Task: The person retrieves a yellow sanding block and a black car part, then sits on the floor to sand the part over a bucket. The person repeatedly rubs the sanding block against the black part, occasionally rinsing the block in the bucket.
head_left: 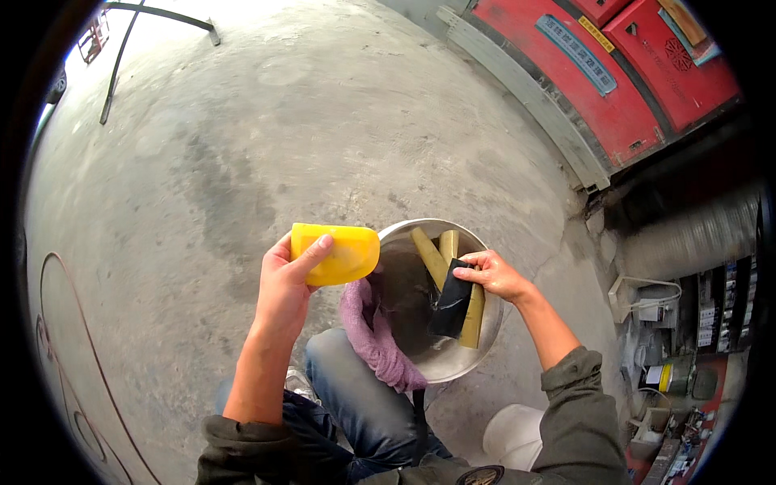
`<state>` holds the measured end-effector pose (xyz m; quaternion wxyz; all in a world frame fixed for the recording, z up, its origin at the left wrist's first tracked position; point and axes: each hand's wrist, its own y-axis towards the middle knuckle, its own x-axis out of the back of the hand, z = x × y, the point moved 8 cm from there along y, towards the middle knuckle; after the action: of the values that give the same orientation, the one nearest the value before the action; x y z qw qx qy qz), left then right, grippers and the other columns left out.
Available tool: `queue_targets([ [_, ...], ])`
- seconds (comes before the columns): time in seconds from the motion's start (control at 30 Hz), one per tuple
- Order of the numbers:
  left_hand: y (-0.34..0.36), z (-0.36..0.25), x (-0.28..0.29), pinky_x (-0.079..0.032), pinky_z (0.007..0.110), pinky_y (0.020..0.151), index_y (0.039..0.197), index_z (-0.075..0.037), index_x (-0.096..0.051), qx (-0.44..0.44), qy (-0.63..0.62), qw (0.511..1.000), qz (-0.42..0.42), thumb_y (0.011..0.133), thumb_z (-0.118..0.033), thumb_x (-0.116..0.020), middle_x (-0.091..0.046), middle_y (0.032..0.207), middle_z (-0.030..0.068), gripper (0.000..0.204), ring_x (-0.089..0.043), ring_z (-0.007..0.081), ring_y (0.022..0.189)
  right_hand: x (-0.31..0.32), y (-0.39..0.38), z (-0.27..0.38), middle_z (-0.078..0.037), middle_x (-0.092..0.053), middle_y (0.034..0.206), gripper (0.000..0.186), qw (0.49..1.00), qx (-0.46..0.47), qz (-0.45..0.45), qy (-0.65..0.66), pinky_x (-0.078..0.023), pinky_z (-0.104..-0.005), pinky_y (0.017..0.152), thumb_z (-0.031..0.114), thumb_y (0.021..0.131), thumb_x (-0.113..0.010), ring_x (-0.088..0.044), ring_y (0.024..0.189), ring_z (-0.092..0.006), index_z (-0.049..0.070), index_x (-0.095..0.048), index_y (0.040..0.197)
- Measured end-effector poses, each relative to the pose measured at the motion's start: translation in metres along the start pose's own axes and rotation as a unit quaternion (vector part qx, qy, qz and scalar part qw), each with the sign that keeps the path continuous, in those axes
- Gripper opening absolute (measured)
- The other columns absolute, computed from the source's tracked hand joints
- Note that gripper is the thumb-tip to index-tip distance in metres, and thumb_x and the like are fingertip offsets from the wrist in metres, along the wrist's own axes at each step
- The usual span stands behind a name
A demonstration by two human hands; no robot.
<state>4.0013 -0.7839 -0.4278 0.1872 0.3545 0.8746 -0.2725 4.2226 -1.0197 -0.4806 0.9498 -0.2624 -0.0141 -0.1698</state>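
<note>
While L grip (pixel 281 279) clamps yellow pad (pixel 343 257), R grip (pixel 495 277) pinches blk sheet (pixel 453 307) — basin (pixel 443 368) below.

Smooth, plastic-looking yellow block (pixel 349 260); rough cloth towel (pixel 380 347); metal basin (pixel 449 368)

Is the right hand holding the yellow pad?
No, the yellow pad is in the left hand, while the right hand pinches a black sheet.

Red cabinet (pixel 622 117) near ribbed duct (pixel 691 238)
</note>
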Motion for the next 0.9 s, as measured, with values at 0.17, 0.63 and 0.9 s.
queue_targets([
  [0.17, 0.004, 0.017, -0.008, -0.050, 0.027, 0.073, 0.100, -0.005, -0.063, -0.030, 0.169, 0.983, 0.065, 0.087, -0.017, -0.072, -0.066, 0.090, 0.0016, 0.019, -0.064, 0.0116, 0.082, 0.006, -0.012, -0.009, 0.003, -0.068, 0.088, 0.021, 0.997, -0.019, -0.074, 0.020, -0.049, -0.0228, 0.067, 0.022, 0.094, -0.067, -0.059, 0.076, -0.0040, 0.002, -0.070, 0.100],
  [0.63, -0.014, 0.104, -0.072, -0.054, 0.038, 0.072, 0.105, -0.004, -0.073, -0.009, 0.501, 0.841, 0.206, 0.077, -0.052, -0.076, -0.070, 0.084, 0.0202, 0.056, -0.070, 0.0307, 0.079, -0.008, -0.028, -0.009, 0.000, -0.070, 0.093, 0.019, 0.991, 0.039, -0.077, 0.102, -0.050, -0.0228, 0.078, 0.015, 0.094, -0.065, -0.062, 0.084, -0.0060, 0.001, -0.069, 0.107],
  [0.9, -0.012, 0.125, -0.082, -0.053, 0.034, 0.064, 0.092, 0.002, -0.072, 0.039, 0.436, 0.867, 0.238, 0.085, -0.023, -0.071, -0.068, 0.072, 0.0175, 0.027, -0.069, 0.0237, 0.066, -0.025, -0.036, -0.004, -0.002, -0.069, 0.104, 0.031, 0.987, 0.043, -0.069, 0.139, -0.050, -0.0249, 0.087, 0.008, 0.089, -0.068, -0.062, 0.093, -0.0083, -0.001, -0.065, 0.118],
])
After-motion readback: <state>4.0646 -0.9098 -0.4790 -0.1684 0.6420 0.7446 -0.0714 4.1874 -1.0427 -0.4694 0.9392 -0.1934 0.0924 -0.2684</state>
